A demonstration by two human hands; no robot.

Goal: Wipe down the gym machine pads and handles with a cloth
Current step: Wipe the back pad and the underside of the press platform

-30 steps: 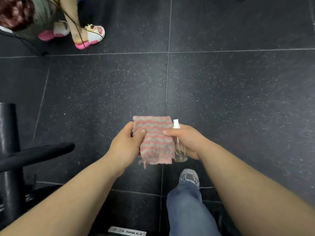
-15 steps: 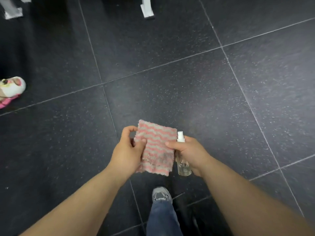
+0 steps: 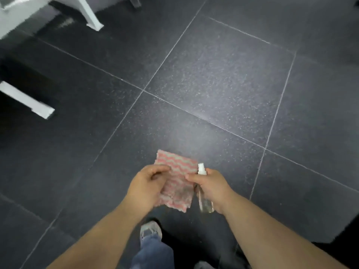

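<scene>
A pink and grey wavy-striped cloth (image 3: pixel 177 171) hangs flat in front of me, above the dark floor. My left hand (image 3: pixel 146 184) grips its left edge with curled fingers. My right hand (image 3: pixel 210 186) holds a small clear spray bottle (image 3: pixel 204 199) with a white nozzle, right beside the cloth's right edge; its thumb touches the cloth. No pad or handle of a gym machine is in view.
Dark speckled floor tiles (image 3: pixel 223 84) fill the view. White machine frame feet stand at the far left (image 3: pixel 29 101) and top left (image 3: pixel 91 16). My jeans leg and grey shoe (image 3: pixel 150 230) are below the hands.
The view has swung across the floor; the sandalled foot at the left has left the frame and white machine feet have come in. Both hands keep the cloth and bottle.
</scene>
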